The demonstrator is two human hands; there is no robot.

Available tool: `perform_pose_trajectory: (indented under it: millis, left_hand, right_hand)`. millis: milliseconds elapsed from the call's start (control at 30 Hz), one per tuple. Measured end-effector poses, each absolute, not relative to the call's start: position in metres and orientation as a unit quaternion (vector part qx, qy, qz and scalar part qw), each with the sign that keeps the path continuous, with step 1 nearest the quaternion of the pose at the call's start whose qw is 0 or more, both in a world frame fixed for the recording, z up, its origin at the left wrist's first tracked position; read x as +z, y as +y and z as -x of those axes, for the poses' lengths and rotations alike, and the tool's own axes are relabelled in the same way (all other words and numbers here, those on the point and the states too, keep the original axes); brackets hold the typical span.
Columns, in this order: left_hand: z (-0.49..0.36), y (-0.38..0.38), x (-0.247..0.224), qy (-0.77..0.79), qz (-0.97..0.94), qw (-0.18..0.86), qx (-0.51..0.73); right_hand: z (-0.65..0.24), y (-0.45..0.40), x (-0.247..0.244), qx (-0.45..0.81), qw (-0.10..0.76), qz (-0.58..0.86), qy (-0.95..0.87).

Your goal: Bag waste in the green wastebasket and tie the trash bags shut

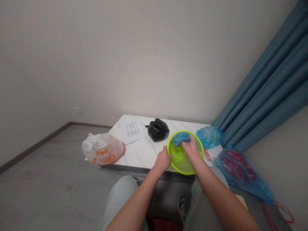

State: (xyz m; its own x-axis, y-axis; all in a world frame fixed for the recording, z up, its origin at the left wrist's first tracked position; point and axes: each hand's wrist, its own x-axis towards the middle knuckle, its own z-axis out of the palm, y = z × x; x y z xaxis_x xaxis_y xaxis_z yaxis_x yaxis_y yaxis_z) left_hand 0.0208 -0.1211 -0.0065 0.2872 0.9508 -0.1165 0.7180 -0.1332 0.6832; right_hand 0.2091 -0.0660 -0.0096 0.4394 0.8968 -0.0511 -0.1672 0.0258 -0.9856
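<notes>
A lime-green basket is tilted at the front right of the white marble-patterned table. My left hand is closed on its left rim, with the thumb inside. Over the basket's opening, my right hand grips a crumpled blue plastic bag; whatever is inside that bag is too small to tell. Behind and left of the basket sits a knotted black plastic bag. Another blue plastic bag lies just right of the basket.
At the table's left end stands a white bag with orange print, beside a printed sheet. A blue bag with red contents lies at the right. Blue curtains hang behind it. My knees are below the table's front edge.
</notes>
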Motion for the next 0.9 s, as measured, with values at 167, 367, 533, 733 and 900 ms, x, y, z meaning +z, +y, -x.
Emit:
perform_pose_trajectory:
  millis: [167,367,533,733,900]
  left_hand:
    - [-0.027,-0.142,-0.01,0.569,-0.717,0.354,0.192]
    - [-0.04,-0.131,-0.018,0.568,-0.684,0.396,0.229]
    - [-0.042,-0.114,-0.023,0.588,-0.645,0.414,0.259]
    - [-0.032,-0.092,-0.018,0.599,-0.602,0.419,0.324]
    - [-0.036,-0.083,-0.024,0.554,-0.533,0.486,0.415]
  right_hand:
    - [-0.178,-0.079,-0.017,0.562,0.689,0.427,-0.167]
    - [-0.137,-0.086,-0.036,0.559,0.69,0.428,-0.169]
    - [-0.14,-0.087,-0.044,0.525,0.553,0.525,-0.377]
    - [-0.157,-0.084,-0.054,0.491,0.409,0.535,-0.553]
    - [-0.167,-0.088,-0.051,0.458,0.351,0.552,-0.602]
